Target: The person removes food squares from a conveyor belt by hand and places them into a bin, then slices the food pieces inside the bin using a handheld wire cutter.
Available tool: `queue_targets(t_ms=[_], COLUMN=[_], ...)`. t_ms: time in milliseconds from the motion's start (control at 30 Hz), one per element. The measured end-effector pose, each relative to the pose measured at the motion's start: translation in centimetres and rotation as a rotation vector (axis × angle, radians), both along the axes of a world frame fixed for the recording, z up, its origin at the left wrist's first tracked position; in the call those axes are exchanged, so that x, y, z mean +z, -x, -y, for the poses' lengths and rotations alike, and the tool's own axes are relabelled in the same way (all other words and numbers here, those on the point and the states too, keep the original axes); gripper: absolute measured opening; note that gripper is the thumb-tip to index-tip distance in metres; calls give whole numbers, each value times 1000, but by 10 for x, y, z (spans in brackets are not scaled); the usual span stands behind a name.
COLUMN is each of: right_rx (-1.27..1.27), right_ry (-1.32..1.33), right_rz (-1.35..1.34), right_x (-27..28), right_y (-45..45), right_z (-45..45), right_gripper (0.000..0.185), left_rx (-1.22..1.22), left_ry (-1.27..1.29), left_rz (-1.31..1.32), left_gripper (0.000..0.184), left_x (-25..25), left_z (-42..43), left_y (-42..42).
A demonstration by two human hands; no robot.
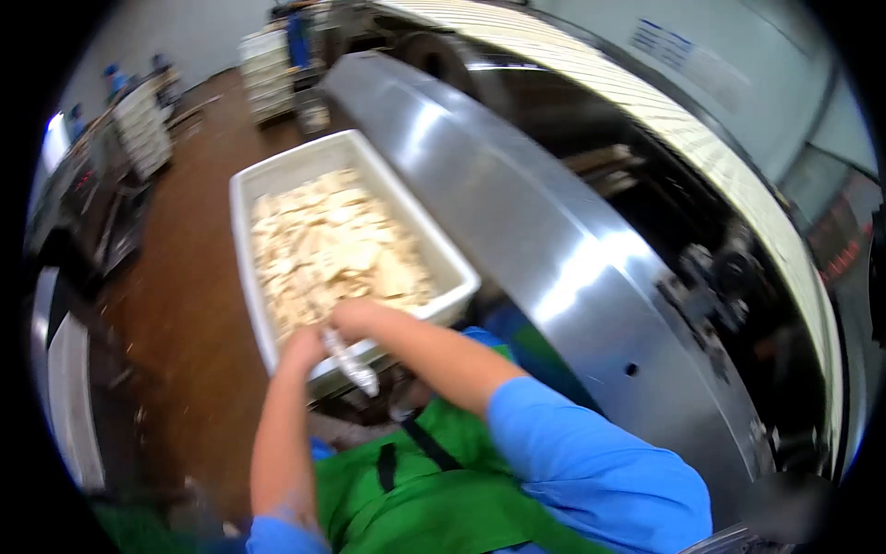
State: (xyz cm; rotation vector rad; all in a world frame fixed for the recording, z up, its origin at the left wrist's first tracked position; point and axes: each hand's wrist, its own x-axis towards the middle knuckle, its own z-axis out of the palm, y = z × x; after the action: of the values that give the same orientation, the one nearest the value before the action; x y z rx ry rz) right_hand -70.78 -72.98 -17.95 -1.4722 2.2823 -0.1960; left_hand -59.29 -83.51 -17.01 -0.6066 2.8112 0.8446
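Observation:
A white tub holds a heap of pale, flat, broken pieces that look like dough or biscuit scraps. Over the near end of the heap, my right hand and my left hand come close together, both closed. Between them runs a handle wrapped in shiny, crinkled film, its end sticking back towards my green apron. My hands hide the handle's far end, and the picture is blurred there, so I cannot make out what kind of tool it is.
A broad metal machine panel runs along the right of the tub. Beyond it, a pale ridged conveyor belt curves past dark machinery. Stacked white crates and people are farther back. Brown floor lies left.

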Motion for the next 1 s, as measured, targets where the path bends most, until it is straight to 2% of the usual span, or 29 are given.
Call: queue_targets(t_ms=[33, 67, 133, 200, 333, 500, 667, 800, 900, 933, 967, 1000], right_rx=[-7, 3, -23, -21, -102, -66, -36, -72, 37, -49, -35, 57], right_ry=[14, 22, 37, -45, -9, -78, -77, -26, 2, 12, -54, 0], right_rz=[55, 27, 44, -22, 15, 31, 18, -7, -29, -52, -23, 28], right_x=[2, -3, -3, 6, -6, -4, -7, -10, -5, -16, -18, -43], right_y=[-1, 1, 1, -2, 0, 1, 2, 0, 1, 0, 2, 12], right_z=[-1, 1, 1, -2, 2, 2, 5, 4, 1, 5, 7, 13], right_gripper=[23, 24, 23, 23, 25, 28, 32, 32, 27, 22, 17, 16], left_rx=[25, -17, 5, 13, -11, -4, -26, 23, -31, -50, -47, -20], left_ry=[-57, -22, -38, -33, -160, -197, 18, -92, 159, 111, 65, 94], left_rz=[-21, -3, -19, -94, -108, -114, -47, -34, 17, 2, 21, 80], left_gripper=[31, 38, 40, 35, 30, 28, 30, 32, 37, 39, 38, 37], left_x=[-12, -10, -8, -30, -38, -36, -28, -21, -20, -14, -13, -6], left_z=[6, 6, 2, 13, 20, 18, 15, 8, 11, 7, 5, 3], left_y=[2, 2, 3, 6, 6, 6, 4, 3, 5, 3, 0, -5])
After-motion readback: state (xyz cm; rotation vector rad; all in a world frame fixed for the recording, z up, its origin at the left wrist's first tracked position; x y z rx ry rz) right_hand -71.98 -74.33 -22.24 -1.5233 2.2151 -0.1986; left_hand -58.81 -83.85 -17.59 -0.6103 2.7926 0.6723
